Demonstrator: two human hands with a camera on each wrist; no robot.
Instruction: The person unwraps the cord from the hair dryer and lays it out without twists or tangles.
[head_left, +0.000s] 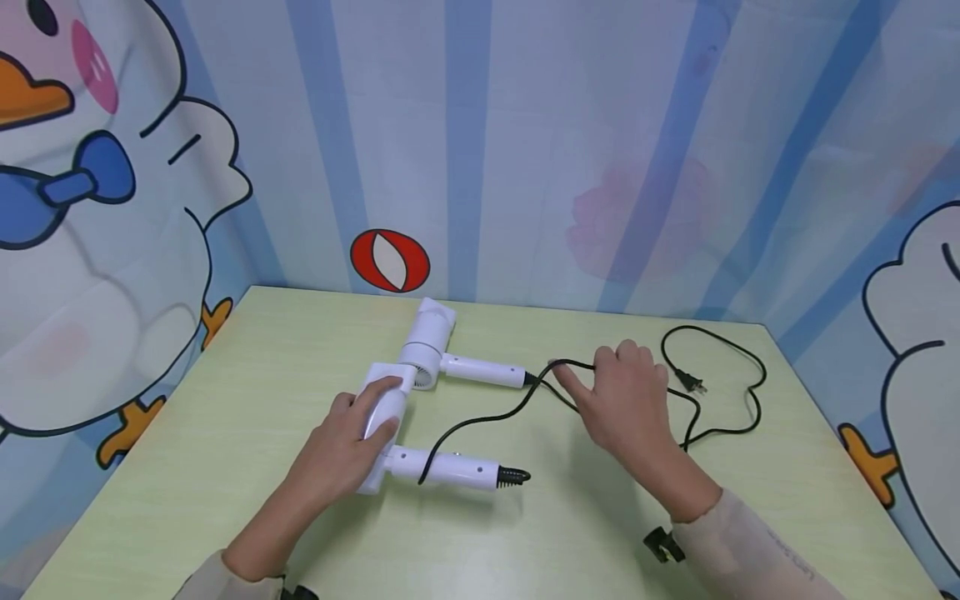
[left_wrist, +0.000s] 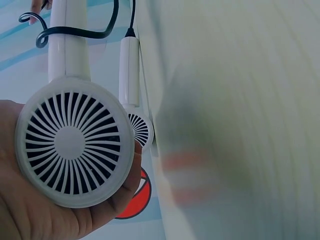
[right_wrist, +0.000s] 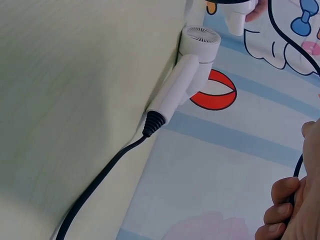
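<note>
My left hand grips the head of the nearer white hair dryer, fingers wrapped around its barrel. Its round slotted grille faces the left wrist camera, and its handle extends rightward in the head view. A black cord crosses over that handle and runs up to my right hand. There the right fingers curl around the cord, above the table. Just beyond the held dryer, a second white hair dryer lies on the table, its handle also toward the right.
Right of my right hand, loops of black cord and a two-pin plug lie on the pale table. A printed curtain rises along the table's back and sides.
</note>
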